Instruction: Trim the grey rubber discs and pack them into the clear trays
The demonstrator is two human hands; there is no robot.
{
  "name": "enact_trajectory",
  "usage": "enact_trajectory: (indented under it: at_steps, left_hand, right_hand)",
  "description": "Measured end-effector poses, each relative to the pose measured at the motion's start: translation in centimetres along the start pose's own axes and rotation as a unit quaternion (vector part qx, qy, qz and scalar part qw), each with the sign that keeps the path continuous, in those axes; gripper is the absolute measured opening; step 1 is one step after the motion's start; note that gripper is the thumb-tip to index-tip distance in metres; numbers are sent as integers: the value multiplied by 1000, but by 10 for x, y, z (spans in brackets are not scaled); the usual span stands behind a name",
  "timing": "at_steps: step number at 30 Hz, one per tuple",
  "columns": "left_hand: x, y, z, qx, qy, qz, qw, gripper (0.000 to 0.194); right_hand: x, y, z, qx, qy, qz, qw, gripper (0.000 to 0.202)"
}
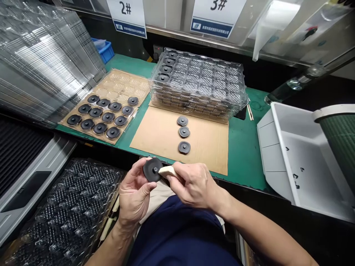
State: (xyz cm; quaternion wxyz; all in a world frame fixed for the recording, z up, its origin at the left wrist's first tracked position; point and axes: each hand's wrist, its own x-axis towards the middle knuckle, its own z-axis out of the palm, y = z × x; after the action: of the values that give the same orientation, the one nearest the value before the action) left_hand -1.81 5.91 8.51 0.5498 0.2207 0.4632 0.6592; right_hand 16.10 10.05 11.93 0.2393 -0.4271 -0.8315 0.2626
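Head view | lower centre: left hand (134,197) pinches black disc (149,171) at rim | right hand (195,184) pinches pale tool (166,170) | disc judged light, stiff; best rim-held

A factory workshop, at a numbered workstation. Identical round black plastic discs (113,133) sit in rows across a long green-topped desk (242,155). More of them fill one column of a thick stack of clear moulded plastic trays (208,81), and a taller stack of clear plastic trays (50,66) leans at the left. White paper signs reading "2#" (126,16) and "3#" (217,18) hang above, printed with a blue company strip. At right, a white plastic bin (271,159) holds small black scraps (296,181).
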Motion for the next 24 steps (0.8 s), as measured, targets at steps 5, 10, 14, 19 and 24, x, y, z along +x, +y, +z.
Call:
enact_trajectory:
  at_steps: [5, 10, 14, 19, 24]
  left_hand:
    - [0, 1, -5, -5, -31, -31, 999, 56]
    - [3, -1, -16, -23, -69, -86, 994, 54]
    - [5, -4, -26, -31, -100, -148, 983, 54]
    - [2, -8, -26, -66, -146, -247, 956, 64]
    - [0, -6, -10, -76, -154, -288, 942, 56]
  right_hand:
    - [2, 5, -3, -36, -11, -20, 999, 21]
    - [-1, 11, -8, -73, -33, -43, 996, 21]
    - [-1, 16, -8, -96, -35, -75, 992, 20]
    - [12, 36, 7, -135, -16, -77, 988, 25]
    - [13, 106, 14, -143, 53, 99, 983, 22]
